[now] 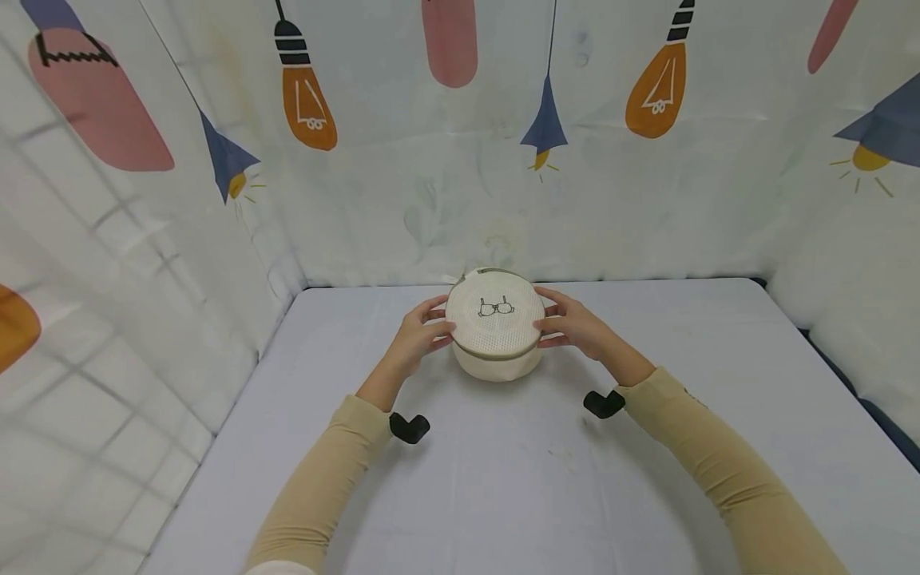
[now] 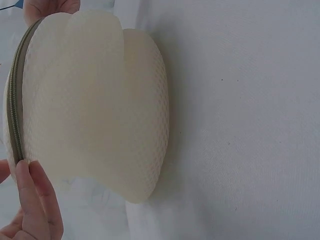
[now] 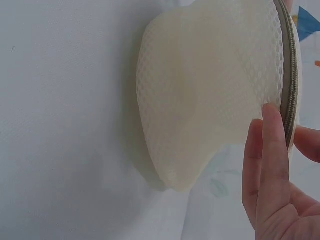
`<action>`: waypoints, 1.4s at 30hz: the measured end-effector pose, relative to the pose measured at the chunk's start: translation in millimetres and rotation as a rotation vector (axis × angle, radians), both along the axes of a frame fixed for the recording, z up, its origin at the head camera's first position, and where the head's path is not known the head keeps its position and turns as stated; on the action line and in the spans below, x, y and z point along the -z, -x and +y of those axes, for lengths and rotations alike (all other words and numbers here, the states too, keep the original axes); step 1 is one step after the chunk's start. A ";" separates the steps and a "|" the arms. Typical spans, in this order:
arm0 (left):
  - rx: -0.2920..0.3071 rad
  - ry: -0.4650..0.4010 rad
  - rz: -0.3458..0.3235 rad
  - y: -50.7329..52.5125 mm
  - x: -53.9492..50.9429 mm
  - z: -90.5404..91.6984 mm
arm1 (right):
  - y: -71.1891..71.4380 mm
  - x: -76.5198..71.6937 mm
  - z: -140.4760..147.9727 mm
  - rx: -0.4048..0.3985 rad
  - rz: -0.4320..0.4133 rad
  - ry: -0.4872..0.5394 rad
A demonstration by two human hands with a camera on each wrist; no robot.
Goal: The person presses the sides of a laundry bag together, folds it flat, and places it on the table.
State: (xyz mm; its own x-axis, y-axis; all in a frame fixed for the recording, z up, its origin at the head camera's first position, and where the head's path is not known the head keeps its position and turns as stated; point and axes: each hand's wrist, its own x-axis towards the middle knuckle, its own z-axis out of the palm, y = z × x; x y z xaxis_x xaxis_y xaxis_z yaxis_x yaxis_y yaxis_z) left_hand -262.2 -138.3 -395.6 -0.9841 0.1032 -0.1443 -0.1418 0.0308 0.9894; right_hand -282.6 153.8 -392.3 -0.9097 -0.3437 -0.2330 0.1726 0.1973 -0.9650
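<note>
A round cream mesh bag (image 1: pixel 496 315) with a zipped rim and a glasses drawing on its lid stands near the table's back edge. My left hand (image 1: pixel 424 331) grips the rim from the left, my right hand (image 1: pixel 578 326) from the right. In the left wrist view, the left hand (image 2: pixel 35 205) pinches the zipper edge of the bag (image 2: pixel 95 100), whose soft side is creased. The right wrist view has the right hand (image 3: pixel 280 175) with its thumb on the lid side and fingers under the rim of the bag (image 3: pixel 195 90).
White cloth covers the table (image 1: pixel 517 479). A patterned curtain (image 1: pixel 460 192) hangs directly behind the bag and along both sides. Black wrist pieces (image 1: pixel 410 429) sit by both cuffs.
</note>
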 end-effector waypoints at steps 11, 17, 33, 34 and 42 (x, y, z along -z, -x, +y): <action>0.012 -0.020 -0.011 1.7 3.6 0.3 | -2.3 0.7 0.1 0.002 -0.009 -0.012; 0.019 -0.021 -0.022 2.8 7.5 0.5 | -2.4 2.2 0.3 -0.006 -0.008 -0.023; 0.003 -0.019 -0.062 4.7 16.6 0.0 | 3.0 9.4 -2.0 -0.010 -0.039 -0.044; 0.004 -0.019 -0.061 4.7 16.4 0.0 | 3.5 9.7 -2.0 -0.012 -0.037 -0.043; 0.003 -0.004 -0.063 6.3 16.6 0.1 | 6.3 12.5 -2.3 -0.023 -0.047 -0.040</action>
